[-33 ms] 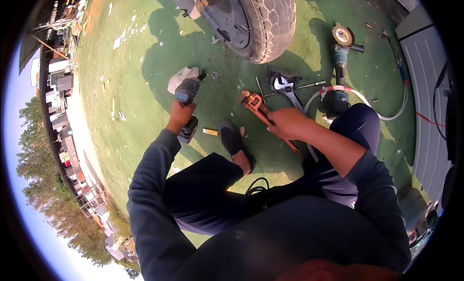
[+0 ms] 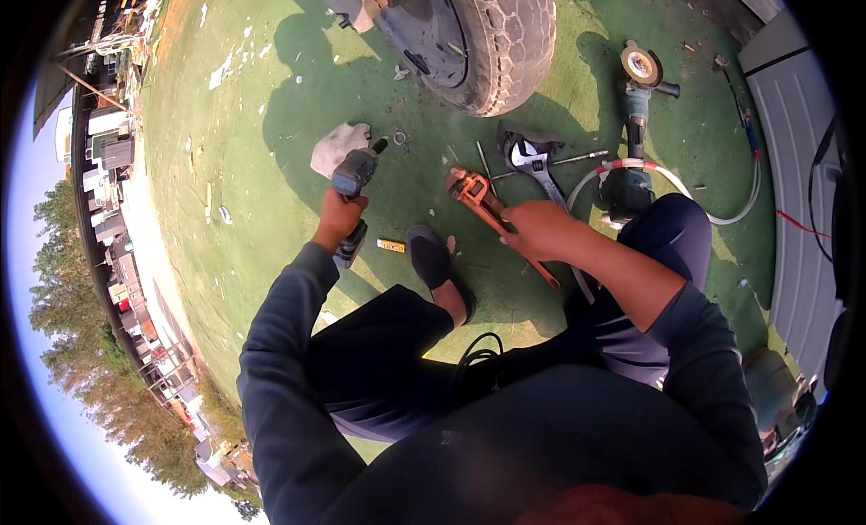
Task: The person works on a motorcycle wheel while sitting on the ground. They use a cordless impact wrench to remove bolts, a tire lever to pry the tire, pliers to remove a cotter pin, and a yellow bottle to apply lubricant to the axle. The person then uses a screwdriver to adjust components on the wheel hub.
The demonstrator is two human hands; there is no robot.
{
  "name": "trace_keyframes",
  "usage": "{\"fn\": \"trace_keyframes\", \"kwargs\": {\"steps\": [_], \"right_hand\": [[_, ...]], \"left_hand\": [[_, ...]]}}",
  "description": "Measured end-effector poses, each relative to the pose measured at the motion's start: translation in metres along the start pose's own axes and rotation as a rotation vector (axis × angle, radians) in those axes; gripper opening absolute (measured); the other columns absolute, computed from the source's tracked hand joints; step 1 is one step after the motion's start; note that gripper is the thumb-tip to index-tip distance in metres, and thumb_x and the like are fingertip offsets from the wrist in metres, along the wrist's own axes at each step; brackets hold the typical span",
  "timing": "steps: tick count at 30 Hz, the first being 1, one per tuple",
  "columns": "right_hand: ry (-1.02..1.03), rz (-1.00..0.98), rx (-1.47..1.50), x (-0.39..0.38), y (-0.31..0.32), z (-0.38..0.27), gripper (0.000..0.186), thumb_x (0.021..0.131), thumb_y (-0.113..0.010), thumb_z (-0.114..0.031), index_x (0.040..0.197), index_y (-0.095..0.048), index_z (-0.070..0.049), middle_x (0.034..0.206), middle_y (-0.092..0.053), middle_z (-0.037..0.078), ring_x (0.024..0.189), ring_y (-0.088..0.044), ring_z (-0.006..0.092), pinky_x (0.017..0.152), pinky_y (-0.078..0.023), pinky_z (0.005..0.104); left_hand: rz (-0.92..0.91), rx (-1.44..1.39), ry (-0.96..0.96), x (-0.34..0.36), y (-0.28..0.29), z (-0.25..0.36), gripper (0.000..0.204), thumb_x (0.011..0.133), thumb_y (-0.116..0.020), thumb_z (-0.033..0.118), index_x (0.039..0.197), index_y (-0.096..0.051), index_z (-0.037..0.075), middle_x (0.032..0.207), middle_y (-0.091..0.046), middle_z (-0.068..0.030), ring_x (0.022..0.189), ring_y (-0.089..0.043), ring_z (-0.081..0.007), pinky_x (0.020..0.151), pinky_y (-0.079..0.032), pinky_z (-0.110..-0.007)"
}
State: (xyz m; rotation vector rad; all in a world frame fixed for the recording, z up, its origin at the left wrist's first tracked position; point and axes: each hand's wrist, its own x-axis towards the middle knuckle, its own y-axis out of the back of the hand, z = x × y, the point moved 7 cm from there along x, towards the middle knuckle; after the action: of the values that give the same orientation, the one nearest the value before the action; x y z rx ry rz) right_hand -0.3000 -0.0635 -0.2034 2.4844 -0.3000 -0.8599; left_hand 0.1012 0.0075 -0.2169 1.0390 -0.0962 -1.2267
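Observation:
My left hand is closed round the grip of a dark cordless drill, held over the green floor with its chuck toward the far right. Beside the drill lies a pale crumpled cloth or glove. The fingers of my right hand wrap the handle of an orange pipe wrench, whose jaw points far left. Just past that hand lies a silver adjustable wrench, its head resting by a dark flat piece. A small yellow stick-shaped item sits between the drill and my shoe.
A worn tyre on a wheel stands at the far side. To the right lie an angle grinder and a looped white-and-red hose. Thin metal rods and a small ring are on the floor. A grey ribbed panel borders the right.
The drill in my left hand has turned slightly, its front shifting a little to the right. My right hand and the pipe wrench have stayed put.

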Motion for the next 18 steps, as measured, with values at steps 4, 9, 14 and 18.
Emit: {"fn": "trace_keyframes", "kwargs": {"steps": [4, 9, 14, 18], "right_hand": [[-0.067, 0.157, 0.021, 0.002, -0.003, 0.037, 0.041, 0.092, -0.069, -0.034, 0.112, -0.067, 0.002, 0.097, -0.071, 0.024, 0.093, -0.07, 0.0427, 0.078, -0.055, 0.0518], [-0.229, -0.029, -0.091, 0.015, -0.073, 0.052, 0.042, 0.09, -0.072, -0.037, 0.109, -0.063, -0.001, 0.1, -0.071, 0.021, 0.09, -0.071, 0.0405, 0.077, -0.057, 0.0513], [-0.279, 0.108, -0.117, 0.031, -0.139, 0.056, 0.044, 0.087, -0.077, -0.031, 0.108, -0.051, -0.001, 0.098, -0.068, 0.021, 0.086, -0.071, 0.0417, 0.076, -0.058, 0.0512], [-0.311, 0.194, -0.045, 0.021, -0.136, 0.059, 0.041, 0.09, -0.072, -0.028, 0.106, -0.045, 0.0, 0.087, -0.066, 0.025, 0.086, -0.068, 0.0473, 0.073, -0.056, 0.053]], "left_hand": [[-0.047, -0.043, -0.216, -0.012, -0.035, 0.015, 0.028, 0.08, -0.072, 0.009, 0.105, -0.067, -0.002, 0.088, -0.072, -0.018, 0.083, -0.07, -0.0311, 0.077, -0.053, -0.043], [0.039, 0.274, -0.25, -0.039, -0.061, -0.015, 0.05, 0.085, -0.066, 0.008, 0.132, -0.053, -0.003, 0.109, -0.068, -0.0237, 0.105, -0.063, -0.0488, 0.087, -0.053, -0.05], [0.114, 0.676, -0.323, -0.055, -0.051, -0.008, 0.048, 0.092, -0.06, 0.011, 0.137, -0.049, -0.002, 0.112, -0.062, -0.0178, 0.103, -0.063, -0.0389, 0.085, -0.052, -0.046], [0.205, 0.963, -0.445, -0.058, -0.043, -0.034, 0.039, 0.097, -0.054, 0.016, 0.134, -0.054, 0.003, 0.102, -0.061, -0.0093, 0.094, -0.063, -0.0273, 0.08, -0.049, -0.04]]}}
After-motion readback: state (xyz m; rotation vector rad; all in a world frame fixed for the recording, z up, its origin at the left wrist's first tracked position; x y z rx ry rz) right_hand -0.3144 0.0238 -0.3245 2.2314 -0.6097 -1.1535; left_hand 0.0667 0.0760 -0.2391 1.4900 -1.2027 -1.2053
